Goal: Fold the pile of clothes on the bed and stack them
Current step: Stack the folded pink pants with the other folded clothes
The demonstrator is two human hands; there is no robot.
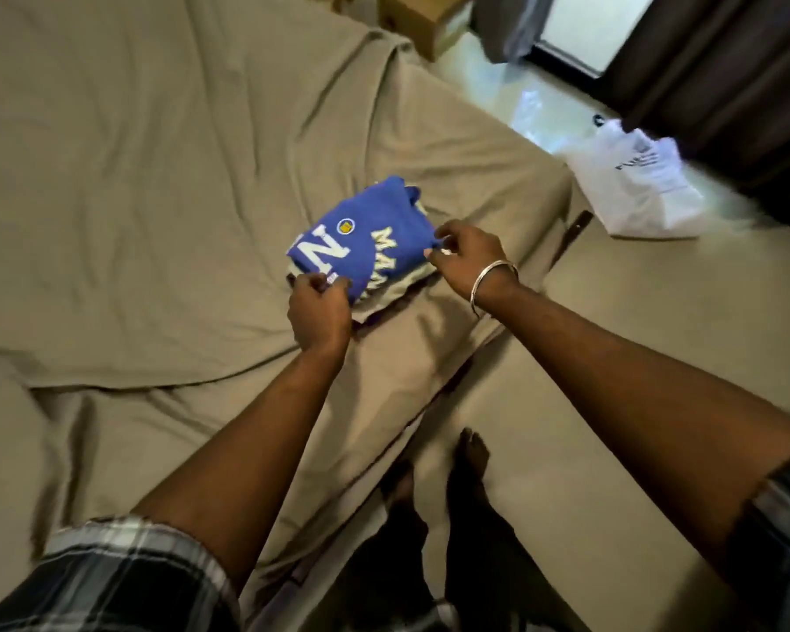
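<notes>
While the head view takes in most of the bed [156,152], only one small stack of clothes [386,289] shows on its tan sheet, sitting near the bed's right edge. On top lies a folded blue shirt [366,234] with pale lettering, and beneath it the edges of a beige garment and something darker peek out. The left hand [319,307] pinches the near left corner of the blue shirt, fingers curled onto the fabric. The right hand [464,255], a metal bangle [493,282] on its wrist, pinches the shirt's right corner in the same way. Both seem to be squaring the top piece onto the stack. No loose, unfolded clothes are visible anywhere on the sheet, so the task looks close to its end: folding appears done, and what remains is likely just settling this last piece neatly. Off the bed, a white plastic bag [639,184] lies on the floor.
</notes>
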